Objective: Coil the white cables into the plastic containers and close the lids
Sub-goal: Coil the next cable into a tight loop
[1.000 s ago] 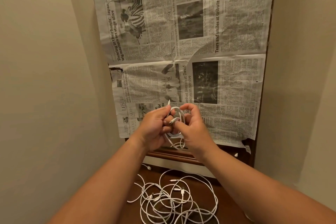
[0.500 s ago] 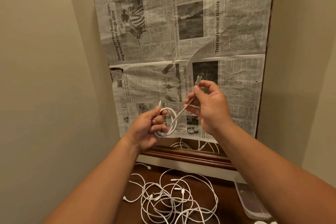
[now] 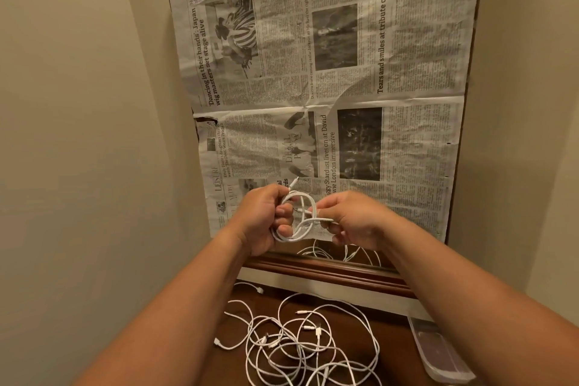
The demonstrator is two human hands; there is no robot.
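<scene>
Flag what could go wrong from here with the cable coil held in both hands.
1. The coil is kept together only by the left hand and right hand. Its loops look uneven and could spring apart when released.
2. A connector end sticks up free above the left hand and might slip out of the wrap.
3. The tangled pile below may snag, dragging several cables when the next one is lifted.

A coiled white cable is held up in mid-air, one plug end sticking up. Loose white cables lie tangled on the near wooden top; a clear plastic container sits to their right.
</scene>
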